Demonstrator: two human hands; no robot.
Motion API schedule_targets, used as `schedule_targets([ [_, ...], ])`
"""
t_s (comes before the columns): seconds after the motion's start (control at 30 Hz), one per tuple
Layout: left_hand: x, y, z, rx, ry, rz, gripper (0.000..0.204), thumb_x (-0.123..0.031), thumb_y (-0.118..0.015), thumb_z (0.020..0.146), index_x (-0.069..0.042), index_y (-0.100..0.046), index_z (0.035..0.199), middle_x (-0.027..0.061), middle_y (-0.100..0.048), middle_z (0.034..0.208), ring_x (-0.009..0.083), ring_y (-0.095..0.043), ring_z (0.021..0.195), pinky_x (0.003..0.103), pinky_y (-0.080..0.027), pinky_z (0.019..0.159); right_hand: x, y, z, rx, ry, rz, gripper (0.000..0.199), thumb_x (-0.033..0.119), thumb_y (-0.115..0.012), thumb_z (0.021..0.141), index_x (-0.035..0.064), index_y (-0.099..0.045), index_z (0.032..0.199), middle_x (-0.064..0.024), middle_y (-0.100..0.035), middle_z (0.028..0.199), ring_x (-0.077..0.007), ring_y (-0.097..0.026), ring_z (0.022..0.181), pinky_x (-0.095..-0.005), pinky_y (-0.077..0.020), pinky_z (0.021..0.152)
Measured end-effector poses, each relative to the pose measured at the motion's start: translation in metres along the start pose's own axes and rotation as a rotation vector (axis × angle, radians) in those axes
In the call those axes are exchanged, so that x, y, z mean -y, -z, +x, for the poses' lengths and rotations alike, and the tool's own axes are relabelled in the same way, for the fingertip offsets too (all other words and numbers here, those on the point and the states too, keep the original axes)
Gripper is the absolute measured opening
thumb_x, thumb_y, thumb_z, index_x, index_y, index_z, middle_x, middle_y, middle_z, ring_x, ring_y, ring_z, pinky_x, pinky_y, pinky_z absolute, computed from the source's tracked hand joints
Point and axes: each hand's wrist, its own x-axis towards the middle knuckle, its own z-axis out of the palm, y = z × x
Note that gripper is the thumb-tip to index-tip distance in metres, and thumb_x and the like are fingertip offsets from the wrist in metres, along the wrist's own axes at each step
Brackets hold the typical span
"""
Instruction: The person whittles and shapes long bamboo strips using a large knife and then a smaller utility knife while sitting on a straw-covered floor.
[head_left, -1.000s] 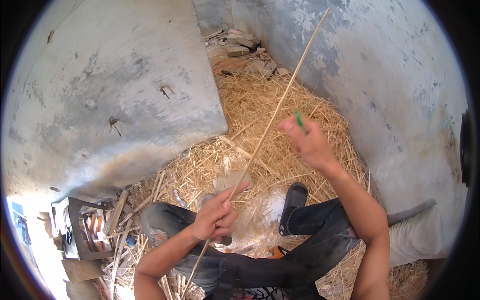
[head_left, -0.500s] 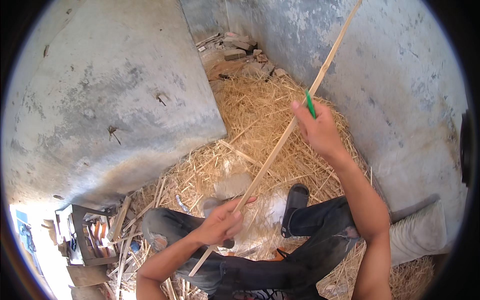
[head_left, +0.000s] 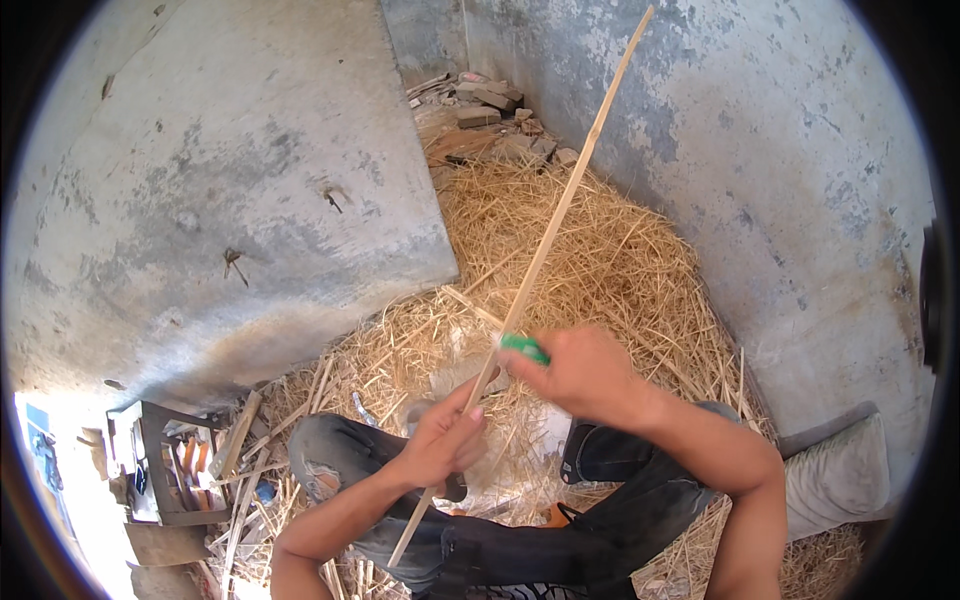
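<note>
A long, thin bamboo strip [head_left: 553, 235] slants from my lap up toward the back right wall. Its lower part is gripped by my left hand [head_left: 440, 440], fingers wrapped around it and thumb on top. My right hand [head_left: 590, 372] is closed on a small green hand tool [head_left: 525, 348], held against the strip just above the left hand. Motion blurs the tool, and its working end cannot be made out. The strip's lower end sticks out below my left hand, over my trousered leg [head_left: 400, 540].
Straw-like shavings [head_left: 620, 250] cover the floor. Concrete walls [head_left: 250, 170] stand left and right, with bricks [head_left: 480, 115] in the far corner. An upturned stool [head_left: 165, 465] with tools lies left, beside loose strips [head_left: 238, 440]. A pale sack [head_left: 835, 480] rests at right.
My right hand has come down along the strip toward my left hand, with the green tool. The strip's upper end has swung left. My left hand keeps its hold.
</note>
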Motion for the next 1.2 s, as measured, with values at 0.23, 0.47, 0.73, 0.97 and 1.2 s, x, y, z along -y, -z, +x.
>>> schedule_targets([
  [0.23,0.003,0.01,-0.007,-0.028,0.021,-0.028,0.052,-0.019,-0.039,0.111,-0.016,-0.023,0.161,-0.0075,-0.029,0.059,0.004,-0.026,0.045,0.023,-0.023,0.044,0.007,-0.013,0.0,0.048,0.096,-0.017,0.059,0.056,-0.056,0.097,0.0004,-0.073,0.087,-0.0222,-0.061,0.058,-0.0409,-0.065,0.056,-0.0508,-0.0525,0.056],
  [0.47,-0.001,0.006,-0.015,0.0,0.082,0.082,0.051,-0.02,-0.04,0.111,-0.009,-0.027,0.159,-0.0049,-0.03,0.058,0.0052,-0.027,0.045,0.023,-0.028,0.045,-0.047,0.033,0.044,-0.044,-0.325,0.204,0.064,0.057,-0.049,0.102,-0.0021,-0.069,0.092,-0.0166,-0.061,0.059,-0.0311,-0.065,0.058,-0.0491,-0.051,0.059],
  [0.73,0.0,0.014,-0.006,0.041,0.147,-0.061,0.053,-0.023,-0.041,0.111,-0.011,-0.025,0.16,-0.0078,-0.027,0.06,0.0051,-0.026,0.046,0.023,-0.027,0.045,-0.023,0.001,0.011,0.102,-0.052,0.086,0.062,0.058,-0.054,0.098,-0.0003,-0.073,0.1,-0.0199,-0.063,0.067,-0.0347,-0.063,0.064,-0.048,-0.0508,0.064],
  [0.97,0.001,0.014,-0.014,0.001,0.161,0.037,0.051,-0.022,-0.042,0.111,-0.008,-0.029,0.159,-0.0047,-0.031,0.058,0.0052,-0.029,0.046,0.022,-0.03,0.046,-0.073,0.03,0.048,-0.138,-0.296,0.141,0.058,0.052,-0.051,0.103,-0.0009,-0.073,0.095,-0.0089,-0.055,0.054,-0.0241,-0.055,0.049,-0.0421,-0.0465,0.051],
  [1.2,0.003,0.013,-0.012,0.156,0.144,0.058,0.054,-0.03,-0.044,0.11,-0.007,-0.032,0.157,-0.0042,-0.033,0.06,0.0052,-0.031,0.048,0.023,-0.032,0.047,-0.136,0.099,0.037,-0.608,-0.443,0.791,0.052,0.059,-0.05,0.102,0.0104,-0.065,0.093,0.01,-0.031,0.056,-0.0031,-0.026,0.043,-0.0242,-0.0229,0.04],
])
